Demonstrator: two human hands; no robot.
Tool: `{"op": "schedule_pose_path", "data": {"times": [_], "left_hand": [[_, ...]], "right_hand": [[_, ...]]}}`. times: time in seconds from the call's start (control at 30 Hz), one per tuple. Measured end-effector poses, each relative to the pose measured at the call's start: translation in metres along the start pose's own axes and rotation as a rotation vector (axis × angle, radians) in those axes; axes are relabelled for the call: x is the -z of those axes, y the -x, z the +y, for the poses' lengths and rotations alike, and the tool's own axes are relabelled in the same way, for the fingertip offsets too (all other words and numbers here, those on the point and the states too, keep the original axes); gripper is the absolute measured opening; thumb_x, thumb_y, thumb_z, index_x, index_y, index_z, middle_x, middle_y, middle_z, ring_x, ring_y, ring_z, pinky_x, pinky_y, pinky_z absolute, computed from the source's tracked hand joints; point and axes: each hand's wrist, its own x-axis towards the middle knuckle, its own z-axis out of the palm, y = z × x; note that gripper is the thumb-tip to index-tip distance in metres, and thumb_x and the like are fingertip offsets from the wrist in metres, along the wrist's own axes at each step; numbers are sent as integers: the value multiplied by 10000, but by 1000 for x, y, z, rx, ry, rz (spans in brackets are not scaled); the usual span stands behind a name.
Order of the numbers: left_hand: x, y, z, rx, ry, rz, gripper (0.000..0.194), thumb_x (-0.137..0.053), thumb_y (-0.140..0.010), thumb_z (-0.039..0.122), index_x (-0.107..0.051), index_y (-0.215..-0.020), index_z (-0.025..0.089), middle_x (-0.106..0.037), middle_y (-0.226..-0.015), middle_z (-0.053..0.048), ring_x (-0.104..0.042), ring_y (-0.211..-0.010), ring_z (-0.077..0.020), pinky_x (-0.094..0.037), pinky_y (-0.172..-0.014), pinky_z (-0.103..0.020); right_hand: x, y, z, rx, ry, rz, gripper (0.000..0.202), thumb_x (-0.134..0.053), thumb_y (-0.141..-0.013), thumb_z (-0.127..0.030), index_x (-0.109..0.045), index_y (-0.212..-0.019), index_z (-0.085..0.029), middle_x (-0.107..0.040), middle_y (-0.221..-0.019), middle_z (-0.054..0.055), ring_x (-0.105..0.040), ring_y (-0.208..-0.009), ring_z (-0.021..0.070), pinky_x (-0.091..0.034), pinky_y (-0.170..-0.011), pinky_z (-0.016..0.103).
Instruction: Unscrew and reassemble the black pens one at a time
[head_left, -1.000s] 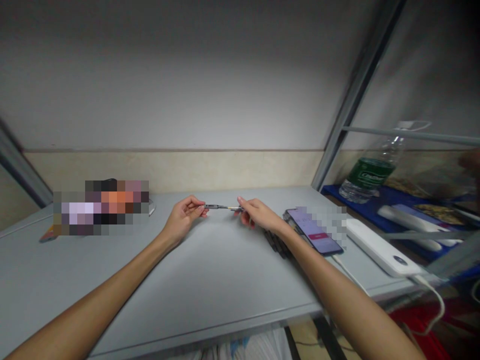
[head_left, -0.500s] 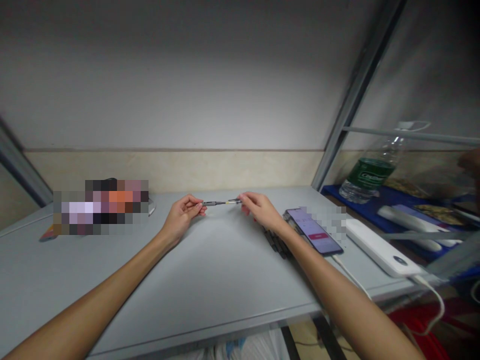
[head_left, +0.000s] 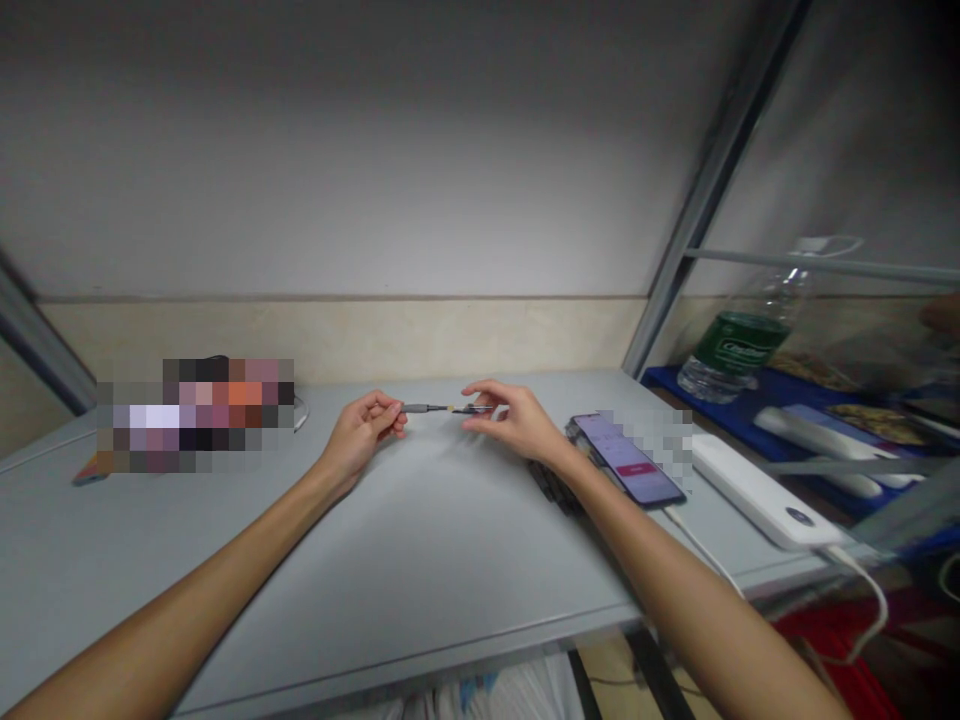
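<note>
Over the middle of the grey table (head_left: 390,590), my left hand (head_left: 366,430) pinches the left end of a thin pen-like rod (head_left: 426,408). The rod lies level, with a grey barrel and a slim darker part on its right. My right hand (head_left: 510,420) is around the rod's right end, thumb and fingers apart; the clear and dark tip shows between them. Whether any finger touches that tip is hard to make out. Several dark items (head_left: 553,485) lie partly hidden under my right forearm.
A phone (head_left: 634,465) and a white power bank (head_left: 765,490) with cables lie at the right. Blurred-out items (head_left: 202,410) stand at the left. Beyond a metal frame (head_left: 679,240), a bottle (head_left: 739,340) rests on a blue shelf surface.
The fingers of my right hand have spread from a pinch at the rod's right end. My left hand keeps its grip, shifted very slightly left. The view has moved a little.
</note>
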Motion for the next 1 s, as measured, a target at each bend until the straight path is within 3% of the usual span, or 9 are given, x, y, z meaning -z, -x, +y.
{"op": "schedule_pose_path", "data": {"times": [0.1, 0.23, 0.37, 0.5, 0.57, 0.63, 0.73, 0.83, 1.0], "left_hand": [[1, 1, -1, 25, -19, -15, 256, -723, -659, 321, -545, -724, 148, -605, -611, 14, -537, -534, -72, -439, -564, -196], [-3, 4, 0, -153, -241, -3, 217, -701, -682, 322, -564, -722, 158, -606, -645, 1, -578, -624, -115, -454, -628, -233], [-8, 8, 5, -263, -361, -8, 206, -678, -705, 343, -581, -746, 166, -611, -708, -10, -584, -687, -137, -450, -667, -250], [-5, 6, 4, -58, -265, -203, 272, -568, -791, 421, -585, -776, 150, -593, -653, -17, -534, -575, -119, -417, -595, -248], [-1, 5, 1, 46, -284, -319, 346, -499, -825, 458, -599, -755, 134, -523, -551, 2, -459, -487, -105, -361, -515, -236], [2, 3, -3, 71, -376, -354, 381, -466, -834, 477, -602, -734, 135, -428, -478, 36, -377, -433, -94, -286, -462, -224], [3, 4, -3, -51, -651, -271, 362, -449, -838, 457, -592, -691, 159, -384, -474, 48, -338, -438, -98, -224, -452, -221], [1, 7, 2, -275, -927, -152, 327, -416, -855, 377, -595, -671, 174, -467, -525, 26, -414, -506, -123, -267, -499, -230], [-4, 12, 7, -483, -1082, -83, 288, -372, -868, 271, -617, -747, 181, -595, -657, -17, -508, -602, -151, -349, -611, -253]], "right_hand": [[-2, 1, 1, -7, 33, 3, 255, -614, -786, -386, -686, -874, -158, -643, -715, 33, -543, -630, 120, -392, -566, 213], [-1, 1, 3, -158, -66, -71, 375, -491, -851, -435, -601, -645, -141, -479, -481, -25, -404, -444, 84, -310, -457, 209], [3, 1, 3, -255, -190, -123, 380, -471, -848, -461, -557, -650, -148, -421, -464, -46, -351, -401, 76, -262, -408, 205], [3, 0, 0, -97, -44, -45, 328, -485, -857, -415, -639, -751, -145, -509, -543, -14, -429, -494, 96, -330, -489, 208], [1, 0, -1, -26, 11, -41, 304, -491, -862, -393, -671, -817, -151, -580, -622, 9, -475, -542, 107, -357, -536, 215], [-1, 0, -2, 26, 55, -51, 291, -499, -864, -377, -689, -852, -156, -636, -702, 31, -514, -589, 118, -371, -576, 222], [-3, 0, -2, 58, 114, -59, 294, -493, -873, -361, -702, -862, -154, -671, -747, 44, -535, -626, 126, -368, -607, 226], [-4, 1, -3, 14, 132, -85, 315, -483, -877, -360, -705, -852, -138, -655, -696, 34, -504, -596, 118, -337, -572, 223], [-1, 2, -4, -126, -1, -203, 378, -461, -871, -407, -686, -794, -112, -468, -499, -25, -373, -464, 84, -255, -464, 209]]}}
